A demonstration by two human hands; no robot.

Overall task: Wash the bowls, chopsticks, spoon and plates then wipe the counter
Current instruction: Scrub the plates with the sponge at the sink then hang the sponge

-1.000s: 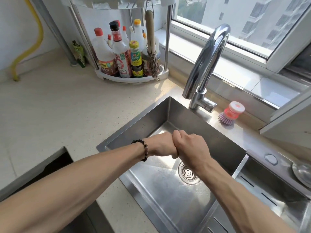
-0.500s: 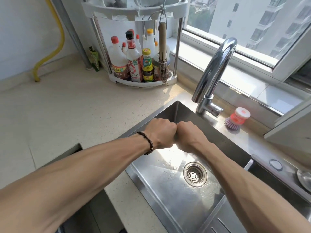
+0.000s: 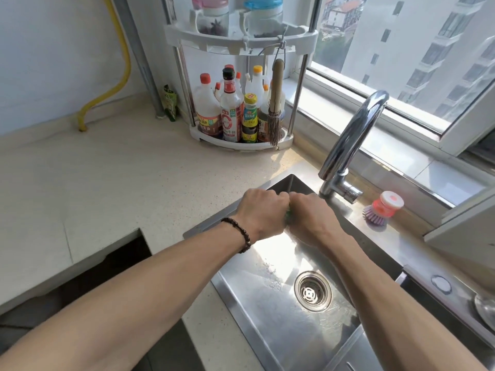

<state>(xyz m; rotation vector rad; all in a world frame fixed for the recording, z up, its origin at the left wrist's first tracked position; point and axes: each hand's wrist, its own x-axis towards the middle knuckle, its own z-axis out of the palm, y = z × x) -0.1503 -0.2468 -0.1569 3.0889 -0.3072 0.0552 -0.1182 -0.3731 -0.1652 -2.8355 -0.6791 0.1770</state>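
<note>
Sunlit speckled counter (image 3: 112, 188) runs along the wall to the steel sink (image 3: 281, 325), and your two fists meet over the sink's far end, just in front of the faucet (image 3: 348, 145). Your left hand (image 3: 261, 212) and right hand (image 3: 312, 220) are both clenched knuckle to knuckle around a small green thing (image 3: 288, 216), probably a cloth or scouring pad; only a sliver shows between them, so you cannot tell which.

This looks like wringing before the wipe. To do it well, twist the fists in opposite directions and keep them above the basin, so the drips fall toward the drain (image 3: 312, 291) and not on the counter left of the sink. Squeeze until nothing runs; a soaked cloth would only smear the stone.

No bowls, chopsticks, spoon or plates show in the basin, so the washing seems done. What remains is the counter, which begins right at the sink's left rim, close beside your left wrist. A pink dish brush (image 3: 381, 211) rests on the ledge right of the faucet, near your right hand but apart from it.
</note>
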